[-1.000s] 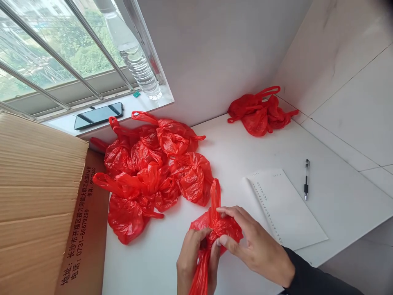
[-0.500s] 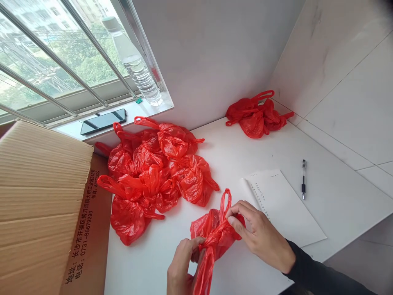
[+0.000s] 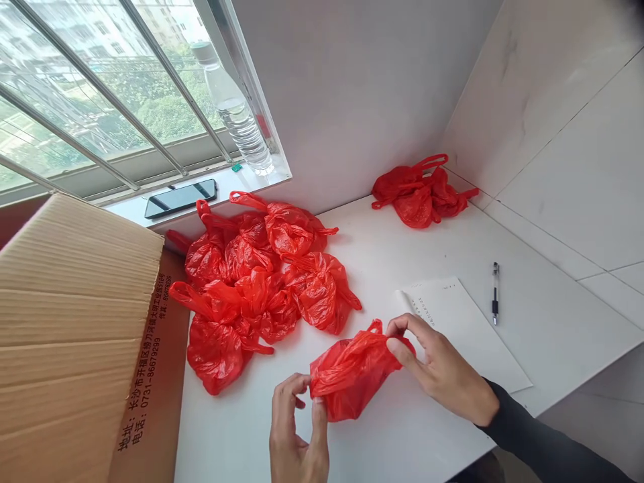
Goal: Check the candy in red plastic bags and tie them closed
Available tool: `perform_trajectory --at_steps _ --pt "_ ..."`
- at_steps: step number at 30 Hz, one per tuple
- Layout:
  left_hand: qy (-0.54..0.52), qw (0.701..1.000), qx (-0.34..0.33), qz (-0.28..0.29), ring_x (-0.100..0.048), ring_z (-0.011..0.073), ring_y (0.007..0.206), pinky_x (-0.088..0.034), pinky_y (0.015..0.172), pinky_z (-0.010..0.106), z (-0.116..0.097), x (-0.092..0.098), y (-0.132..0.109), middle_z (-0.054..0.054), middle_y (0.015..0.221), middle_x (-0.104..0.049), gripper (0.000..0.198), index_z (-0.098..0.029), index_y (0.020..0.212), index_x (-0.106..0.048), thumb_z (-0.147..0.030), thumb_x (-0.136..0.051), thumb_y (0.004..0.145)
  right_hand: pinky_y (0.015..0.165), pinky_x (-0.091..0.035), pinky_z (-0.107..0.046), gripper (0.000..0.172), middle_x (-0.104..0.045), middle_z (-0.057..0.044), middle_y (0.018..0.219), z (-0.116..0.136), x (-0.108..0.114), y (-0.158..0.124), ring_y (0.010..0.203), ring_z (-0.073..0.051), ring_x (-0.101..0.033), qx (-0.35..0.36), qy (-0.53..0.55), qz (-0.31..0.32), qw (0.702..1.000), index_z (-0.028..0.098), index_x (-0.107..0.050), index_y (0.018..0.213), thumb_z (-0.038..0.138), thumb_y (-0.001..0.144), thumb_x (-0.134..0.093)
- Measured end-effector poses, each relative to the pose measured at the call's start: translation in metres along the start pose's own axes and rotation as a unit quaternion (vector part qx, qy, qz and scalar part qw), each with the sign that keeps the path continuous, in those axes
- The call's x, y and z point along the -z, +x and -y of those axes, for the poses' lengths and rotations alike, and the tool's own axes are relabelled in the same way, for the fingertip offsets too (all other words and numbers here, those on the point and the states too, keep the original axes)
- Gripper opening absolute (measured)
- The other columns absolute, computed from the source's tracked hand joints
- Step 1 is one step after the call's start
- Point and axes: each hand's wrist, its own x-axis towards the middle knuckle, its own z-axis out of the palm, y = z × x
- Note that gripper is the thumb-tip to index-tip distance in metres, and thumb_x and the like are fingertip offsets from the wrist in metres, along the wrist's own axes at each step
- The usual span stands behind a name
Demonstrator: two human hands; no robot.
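A red plastic bag [image 3: 352,370] lies stretched between my two hands on the white table [image 3: 402,436]. My right hand [image 3: 443,365] pinches its upper right end, where a small handle loop shows. My left hand [image 3: 296,436] grips its lower left end with thumb and fingers closed on the plastic. Just behind lies a heap of several knotted red bags [image 3: 256,282].
A large cardboard box [image 3: 75,335] with printed text fills the left side. A smaller pile of red bags [image 3: 420,191] sits in the far corner. A sheet of paper [image 3: 463,329] and a pen [image 3: 496,292] lie to the right. On the window sill: a phone [image 3: 181,198], a water bottle [image 3: 236,114].
The bag's handles stood up a second ago; now the hands have drawn apart and the bag is pulled out sideways between them. The view has tilted up slightly.
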Motion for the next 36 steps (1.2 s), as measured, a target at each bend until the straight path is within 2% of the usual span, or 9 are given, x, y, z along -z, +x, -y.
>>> perform_trajectory --at_steps 3,6,13,18,21,25,28,33,36 --pt "-0.014 0.999 -0.049 0.014 -0.060 0.0283 0.111 -0.050 0.094 0.043 -0.006 -0.004 -0.002 0.009 0.124 -0.064 0.032 -0.028 0.124 -0.066 -0.039 -0.063 0.094 0.098 -0.049 -0.039 0.029 -0.062 -0.006 0.122 0.004 -0.006 -0.002 0.115 -0.025 -0.058 0.006 -0.004 0.035 0.999 0.026 -0.057 0.124 0.042 0.100 -0.061" --pt "-0.028 0.998 -0.047 0.035 -0.061 0.0267 0.101 -0.051 0.087 0.039 -0.015 -0.007 -0.002 0.006 0.106 -0.068 0.024 -0.029 0.111 -0.073 -0.039 -0.070 0.091 0.094 -0.049 -0.038 0.015 -0.064 -0.004 0.111 0.009 -0.009 -0.004 0.108 -0.024 -0.060 0.019 -0.013 0.046 0.999 0.026 -0.063 0.112 0.034 0.100 -0.059" --pt "-0.107 0.988 0.108 -0.004 -0.066 0.0244 0.095 -0.054 0.084 0.033 -0.010 0.011 0.005 0.006 0.103 -0.071 0.031 -0.023 0.103 -0.068 -0.051 -0.067 0.091 0.075 -0.046 -0.033 0.010 -0.054 0.001 0.089 -0.002 0.006 -0.011 0.082 -0.019 -0.053 -0.039 0.072 -0.033 0.996 0.026 -0.048 0.096 0.033 0.103 -0.046" --pt "-0.112 0.990 0.071 -0.038 -0.066 0.0271 0.105 -0.054 0.088 0.034 -0.026 0.005 0.002 0.007 0.113 -0.069 0.041 -0.024 0.113 -0.065 -0.052 -0.074 0.085 0.085 -0.047 -0.034 0.030 -0.061 -0.001 0.104 0.006 0.004 -0.015 0.095 -0.022 -0.059 -0.030 0.060 0.007 0.998 0.028 -0.048 0.124 0.045 0.101 -0.056" --pt "-0.109 0.991 0.073 -0.027 -0.064 0.0217 0.083 -0.052 0.074 0.029 -0.039 0.003 0.003 0.002 0.091 -0.068 0.034 -0.024 0.099 -0.070 -0.054 -0.074 0.084 0.076 -0.046 -0.032 0.028 -0.062 0.000 0.093 0.012 0.003 -0.013 0.085 -0.020 -0.059 -0.020 0.057 0.034 0.998 0.026 -0.058 0.113 0.051 0.102 -0.056" --pt "-0.067 0.994 0.067 -0.058 -0.055 0.0178 0.073 -0.047 0.066 0.026 -0.040 0.013 0.011 -0.001 0.076 -0.058 0.036 -0.024 0.087 -0.070 -0.060 -0.066 0.089 0.068 -0.043 -0.031 0.035 -0.055 0.002 0.078 0.011 0.008 -0.009 0.074 -0.018 -0.053 -0.018 0.064 -0.011 0.998 0.024 -0.057 0.089 0.052 0.107 -0.044" --pt "-0.006 0.994 -0.003 -0.105 -0.054 0.0182 0.079 -0.046 0.068 0.026 -0.037 0.020 0.014 0.001 0.086 -0.055 0.032 -0.025 0.087 -0.071 -0.056 -0.068 0.089 0.081 -0.048 -0.035 0.024 -0.061 -0.002 0.099 0.013 0.012 -0.016 0.095 -0.024 -0.058 -0.011 0.036 -0.077 0.996 0.027 -0.059 0.110 0.048 0.105 -0.049" --pt "-0.015 0.994 0.023 -0.107 -0.052 0.0171 0.074 -0.041 0.061 0.026 -0.043 0.018 0.006 -0.002 0.073 -0.048 0.037 -0.024 0.067 -0.054 -0.049 -0.073 0.087 0.092 -0.050 -0.045 0.036 -0.057 -0.005 0.108 0.041 0.000 -0.042 0.104 -0.028 -0.057 0.191 0.000 -0.260 0.946 0.037 -0.054 0.126 0.022 0.095 -0.065" --pt "-0.052 0.993 0.042 -0.101 -0.055 0.0168 0.073 -0.044 0.069 0.027 -0.048 0.013 0.000 -0.003 0.070 -0.048 0.038 -0.024 0.067 -0.052 -0.047 -0.074 0.086 0.077 -0.053 -0.041 0.038 -0.064 -0.002 0.092 0.058 -0.010 -0.039 0.086 -0.025 -0.061 0.281 -0.058 -0.073 0.955 0.038 -0.054 0.123 0.010 0.098 -0.055"
